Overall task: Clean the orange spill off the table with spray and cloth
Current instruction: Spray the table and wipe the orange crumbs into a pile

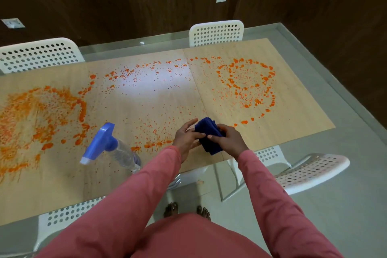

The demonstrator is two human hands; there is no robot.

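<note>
Dark wood panelling backs a glass table [314, 33] laid with pale boards [157, 98], and orange spill [41, 115] is spattered across them – thickest at the left, ringed at the right. A clear spray bottle [117, 148] with a blue trigger head stands near the front edge. Just right of it, both hands hold a folded dark blue cloth [207, 132] above the boards – the left hand [188, 136] with fingers pressed to it, the right hand [228, 138] curled round it. White perforated chairs [216, 32] ring the table.
</note>
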